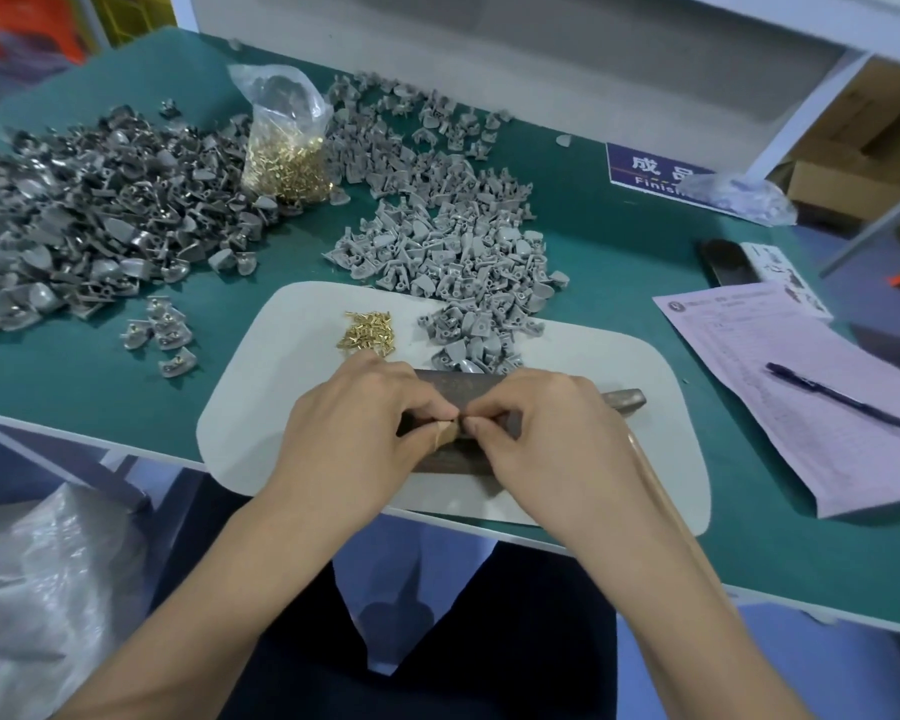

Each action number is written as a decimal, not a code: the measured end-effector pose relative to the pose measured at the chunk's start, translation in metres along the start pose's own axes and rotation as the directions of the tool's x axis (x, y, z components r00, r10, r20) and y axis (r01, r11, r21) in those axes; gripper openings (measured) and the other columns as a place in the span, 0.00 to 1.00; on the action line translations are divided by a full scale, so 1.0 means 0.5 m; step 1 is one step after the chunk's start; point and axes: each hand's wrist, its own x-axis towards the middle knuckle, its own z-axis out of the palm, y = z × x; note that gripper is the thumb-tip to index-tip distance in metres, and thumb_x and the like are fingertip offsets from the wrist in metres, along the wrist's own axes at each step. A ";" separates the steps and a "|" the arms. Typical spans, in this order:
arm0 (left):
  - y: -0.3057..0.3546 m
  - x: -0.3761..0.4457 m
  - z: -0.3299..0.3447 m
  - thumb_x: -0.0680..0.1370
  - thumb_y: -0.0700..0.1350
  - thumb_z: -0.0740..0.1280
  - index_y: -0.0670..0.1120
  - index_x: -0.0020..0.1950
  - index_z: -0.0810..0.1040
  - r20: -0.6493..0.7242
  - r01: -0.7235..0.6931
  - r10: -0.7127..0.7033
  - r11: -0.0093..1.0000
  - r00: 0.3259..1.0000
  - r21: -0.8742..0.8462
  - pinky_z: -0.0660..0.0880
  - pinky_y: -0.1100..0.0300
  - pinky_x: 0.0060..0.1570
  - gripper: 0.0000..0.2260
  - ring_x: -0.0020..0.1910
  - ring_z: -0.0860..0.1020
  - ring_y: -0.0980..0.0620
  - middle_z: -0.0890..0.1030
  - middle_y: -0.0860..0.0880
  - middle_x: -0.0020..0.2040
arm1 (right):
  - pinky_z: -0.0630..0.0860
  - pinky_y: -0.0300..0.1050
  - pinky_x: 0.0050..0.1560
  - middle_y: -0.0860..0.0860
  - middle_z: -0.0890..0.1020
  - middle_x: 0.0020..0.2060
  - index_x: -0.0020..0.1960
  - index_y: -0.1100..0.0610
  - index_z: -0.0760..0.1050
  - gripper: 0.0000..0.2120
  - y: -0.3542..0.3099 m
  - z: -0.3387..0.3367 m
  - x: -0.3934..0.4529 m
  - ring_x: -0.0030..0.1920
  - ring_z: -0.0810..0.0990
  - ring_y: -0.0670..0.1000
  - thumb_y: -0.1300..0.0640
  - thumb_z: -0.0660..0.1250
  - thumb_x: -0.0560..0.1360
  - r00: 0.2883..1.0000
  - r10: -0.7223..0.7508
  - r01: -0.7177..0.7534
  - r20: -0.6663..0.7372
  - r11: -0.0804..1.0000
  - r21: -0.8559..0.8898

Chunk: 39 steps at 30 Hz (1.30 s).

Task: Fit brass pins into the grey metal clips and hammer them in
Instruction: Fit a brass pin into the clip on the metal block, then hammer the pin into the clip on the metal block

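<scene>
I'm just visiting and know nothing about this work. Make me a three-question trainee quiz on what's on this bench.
1. True or false: the hammer is raised in the air.
2. Where do the loose brass pins lie? A) on the white mat B) on the pink form C) on the floor
3. Fill in: the blue pen rests on the ____.

Key: 1 false, it lies on the mat behind the right hand; 2 A; 3 pink form.

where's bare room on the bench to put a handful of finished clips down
Bare green mat lies between the light grey clip pile and the pink form. The white pad's left end, left of the loose brass pins, is also bare. The back left is crowded with the darker clip heap.
</scene>
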 end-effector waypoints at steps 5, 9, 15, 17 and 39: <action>0.005 -0.001 -0.005 0.73 0.57 0.75 0.62 0.44 0.83 0.009 0.019 -0.019 1.000 1.000 0.002 0.72 0.58 0.41 0.03 0.50 0.71 0.59 0.78 0.62 0.39 | 0.78 0.49 0.47 0.43 0.82 0.45 0.50 0.40 0.84 0.05 -0.003 -0.007 -0.004 0.51 0.80 0.49 0.46 0.70 0.76 0.999 -0.032 0.032 0.000 0.998 -0.054; 0.007 0.001 -0.005 0.72 0.57 0.75 0.62 0.44 0.83 -0.003 0.026 -0.026 1.000 1.000 0.011 0.72 0.57 0.42 0.03 0.51 0.72 0.59 0.79 0.63 0.39 | 0.78 0.47 0.46 0.42 0.83 0.44 0.51 0.43 0.85 0.07 0.012 -0.005 -0.009 0.46 0.79 0.43 0.45 0.73 0.75 1.000 -0.021 0.022 -0.007 0.996 0.088; 0.005 -0.002 0.002 0.75 0.59 0.72 0.63 0.45 0.82 0.000 0.006 -0.006 1.000 1.000 0.024 0.72 0.56 0.42 0.02 0.51 0.71 0.58 0.80 0.63 0.41 | 0.73 0.51 0.47 0.50 0.81 0.53 0.57 0.50 0.75 0.17 0.121 -0.001 -0.036 0.56 0.79 0.56 0.40 0.68 0.77 0.857 0.446 -0.449 -0.258 0.892 0.051; 0.007 -0.005 0.002 0.75 0.59 0.71 0.62 0.45 0.82 -0.023 -0.005 0.007 0.998 1.000 0.057 0.71 0.56 0.41 0.03 0.50 0.71 0.58 0.79 0.63 0.40 | 0.72 0.55 0.53 0.57 0.76 0.60 0.63 0.56 0.70 0.23 0.153 0.007 -0.046 0.63 0.73 0.62 0.40 0.67 0.79 0.827 0.544 -0.559 -0.141 0.824 -0.098; 0.014 0.031 -0.015 0.73 0.60 0.74 0.62 0.44 0.84 0.040 -0.088 0.082 0.973 0.996 0.214 0.61 0.59 0.37 0.05 0.48 0.71 0.58 0.79 0.61 0.38 | 0.74 0.50 0.34 0.42 0.74 0.31 0.58 0.37 0.72 0.16 0.050 -0.047 -0.080 0.32 0.72 0.52 0.34 0.49 0.82 0.982 -0.007 0.023 -0.187 0.996 0.082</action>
